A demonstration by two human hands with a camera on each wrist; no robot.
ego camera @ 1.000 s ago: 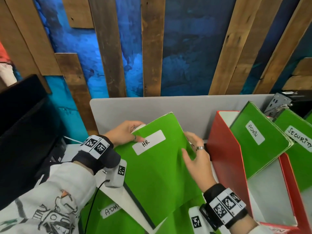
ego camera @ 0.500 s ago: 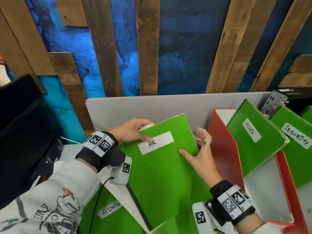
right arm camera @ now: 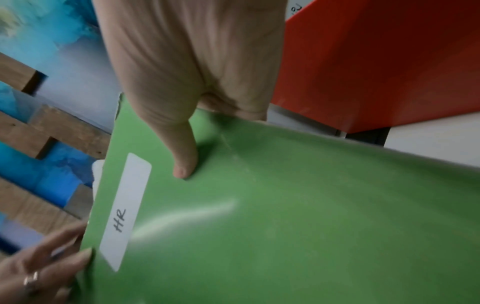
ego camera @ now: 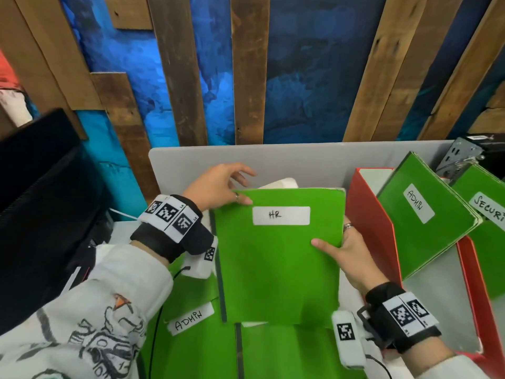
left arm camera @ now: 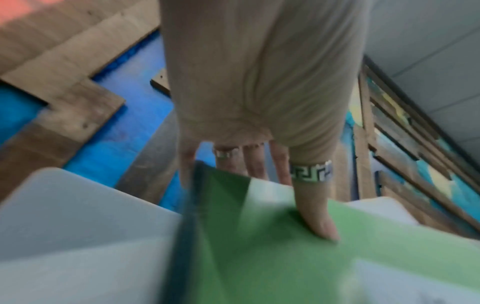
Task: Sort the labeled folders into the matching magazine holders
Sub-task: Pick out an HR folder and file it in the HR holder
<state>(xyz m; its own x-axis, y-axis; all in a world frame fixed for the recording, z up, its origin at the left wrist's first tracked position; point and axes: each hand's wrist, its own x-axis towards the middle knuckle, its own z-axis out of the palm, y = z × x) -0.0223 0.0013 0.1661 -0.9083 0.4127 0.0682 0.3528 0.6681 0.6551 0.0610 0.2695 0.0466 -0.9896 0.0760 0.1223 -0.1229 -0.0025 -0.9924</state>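
A green folder labeled HR (ego camera: 276, 258) (right arm camera: 259, 216) (left arm camera: 272, 246) is held upright and square between both hands. My left hand (ego camera: 218, 187) (left arm camera: 259, 144) pinches its top left corner, thumb on the front, fingers behind. My right hand (ego camera: 341, 250) (right arm camera: 187, 123) grips the right edge, thumb on the cover, fingers behind. To the right stands a red magazine holder (ego camera: 369, 214) (right arm camera: 376, 72) with a green ADMIN folder (ego camera: 426, 222) in it. A SECURITY folder (ego camera: 489, 228) stands further right.
Under the held folder lie more green folders, one labeled ADMIN (ego camera: 191, 337). A grey divider panel (ego camera: 273, 165) rises behind the desk, before a wall of blue paint and wood planks. A black monitor (ego camera: 35, 201) stands at the left.
The HR folder has turned from tilted to upright and lifted a little. My right thumb now lies on its cover at the right edge; my left hand rose with the top corner.
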